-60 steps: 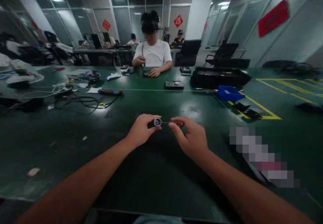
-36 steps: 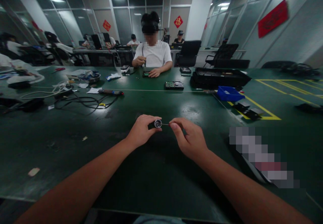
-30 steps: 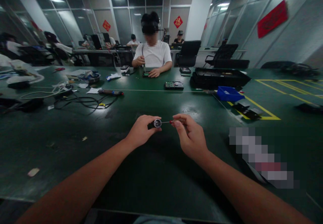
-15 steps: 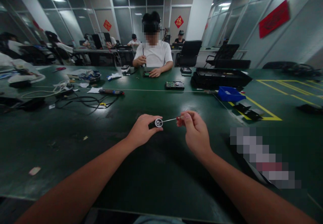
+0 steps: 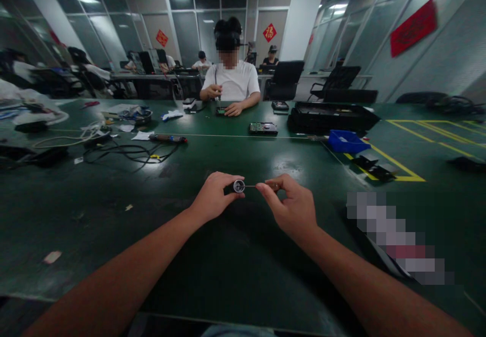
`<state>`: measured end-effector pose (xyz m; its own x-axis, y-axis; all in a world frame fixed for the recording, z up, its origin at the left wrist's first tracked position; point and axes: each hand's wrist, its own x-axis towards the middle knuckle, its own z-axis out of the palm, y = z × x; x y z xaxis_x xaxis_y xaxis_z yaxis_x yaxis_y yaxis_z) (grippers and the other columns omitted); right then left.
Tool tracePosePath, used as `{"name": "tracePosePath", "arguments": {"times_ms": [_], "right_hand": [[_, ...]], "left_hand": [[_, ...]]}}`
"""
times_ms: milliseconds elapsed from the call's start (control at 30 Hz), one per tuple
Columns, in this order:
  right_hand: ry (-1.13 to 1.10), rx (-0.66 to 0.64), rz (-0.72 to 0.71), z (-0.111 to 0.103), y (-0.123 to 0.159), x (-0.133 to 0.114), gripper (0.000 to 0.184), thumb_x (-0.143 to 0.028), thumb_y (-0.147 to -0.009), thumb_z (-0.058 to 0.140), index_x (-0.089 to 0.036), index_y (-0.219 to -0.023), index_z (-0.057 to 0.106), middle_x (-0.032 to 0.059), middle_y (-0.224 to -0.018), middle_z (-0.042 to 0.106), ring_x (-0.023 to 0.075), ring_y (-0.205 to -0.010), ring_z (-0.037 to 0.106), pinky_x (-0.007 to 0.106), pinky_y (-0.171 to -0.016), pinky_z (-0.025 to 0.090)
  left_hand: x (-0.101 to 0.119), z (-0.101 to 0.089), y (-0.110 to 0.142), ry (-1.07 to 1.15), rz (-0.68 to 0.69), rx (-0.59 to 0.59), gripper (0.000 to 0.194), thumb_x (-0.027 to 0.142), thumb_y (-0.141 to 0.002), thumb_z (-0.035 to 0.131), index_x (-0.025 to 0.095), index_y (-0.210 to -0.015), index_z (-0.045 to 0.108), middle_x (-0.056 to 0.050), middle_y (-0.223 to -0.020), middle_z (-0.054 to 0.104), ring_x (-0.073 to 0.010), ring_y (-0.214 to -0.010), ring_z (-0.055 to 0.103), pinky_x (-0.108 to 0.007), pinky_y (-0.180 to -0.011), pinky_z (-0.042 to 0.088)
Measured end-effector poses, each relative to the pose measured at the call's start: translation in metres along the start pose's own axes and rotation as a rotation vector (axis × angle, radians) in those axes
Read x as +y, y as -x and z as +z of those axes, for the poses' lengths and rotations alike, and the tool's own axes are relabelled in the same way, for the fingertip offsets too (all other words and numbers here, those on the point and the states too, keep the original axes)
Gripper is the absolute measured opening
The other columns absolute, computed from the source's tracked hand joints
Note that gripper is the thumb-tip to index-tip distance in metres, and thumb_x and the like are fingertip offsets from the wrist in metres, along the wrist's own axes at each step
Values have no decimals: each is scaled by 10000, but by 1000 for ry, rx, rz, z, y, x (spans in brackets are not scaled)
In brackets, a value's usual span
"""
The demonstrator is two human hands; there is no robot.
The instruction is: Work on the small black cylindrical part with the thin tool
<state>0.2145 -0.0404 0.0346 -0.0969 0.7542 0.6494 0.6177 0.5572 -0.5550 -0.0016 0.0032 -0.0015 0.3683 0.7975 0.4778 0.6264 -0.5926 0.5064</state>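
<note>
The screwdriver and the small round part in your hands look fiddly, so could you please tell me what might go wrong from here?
The screwdriver in the right hand points straight at the round part, so a slip might jab the left hand, which grips close by. The round part is small and pinched between thumb and fingers, so it could perhaps twist under pressure or drop onto the table.

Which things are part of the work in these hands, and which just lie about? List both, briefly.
Work in hand:
round part, held in the left hand
thin-shafted tool, held in the right hand and pointed at that part

Apparently just lying about:
circuit board
blue bin
long black tray
pale scrap
</note>
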Motion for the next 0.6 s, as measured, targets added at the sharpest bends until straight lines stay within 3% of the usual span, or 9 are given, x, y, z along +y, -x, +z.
{"name": "tracePosePath", "arguments": {"times_ms": [133,267,400,500,600], "right_hand": [[55,15,-36,0,1,1,325,-438,-896,696,-215,-681,597,-22,-590,599,130,-509,555,275,-524,401],[13,-51,-104,-1,0,0,101,-288,-953,580,-210,-949,645,42,-834,713,175,-719,666,303,-656,496],[-23,-127,-120,-3,1,-1,123,-225,-960,508,-212,-996,625,56,-884,703,193,-791,670,338,-724,519],[-85,-120,-60,-1,3,-1,138,-260,-988,504,-224,-1012,635,52,-898,712,197,-816,684,351,-749,526],[-271,-51,98,4,4,2,174,-313,-988,540,-229,-1113,626,57,-936,731,209,-857,709,364,-771,551]], "left_hand": [[-2,1,1,-2,13,-3,373,312,-851,787,253,-1208,697,-37,-1149,752,-245,-1074,663,-427,-958,471],[-3,1,0,-15,28,-5,371,311,-851,786,252,-1206,696,-35,-1147,753,-244,-1074,666,-426,-951,472],[-2,1,0,-16,31,-2,374,303,-844,794,259,-1202,694,-27,-1139,756,-241,-1069,668,-426,-947,471],[-2,1,0,-10,37,-8,377,308,-845,794,258,-1205,692,-29,-1146,755,-241,-1071,669,-428,-952,472],[-2,1,0,0,17,-3,371,307,-850,787,265,-1206,693,-31,-1149,754,-246,-1075,667,-434,-957,479]]}}
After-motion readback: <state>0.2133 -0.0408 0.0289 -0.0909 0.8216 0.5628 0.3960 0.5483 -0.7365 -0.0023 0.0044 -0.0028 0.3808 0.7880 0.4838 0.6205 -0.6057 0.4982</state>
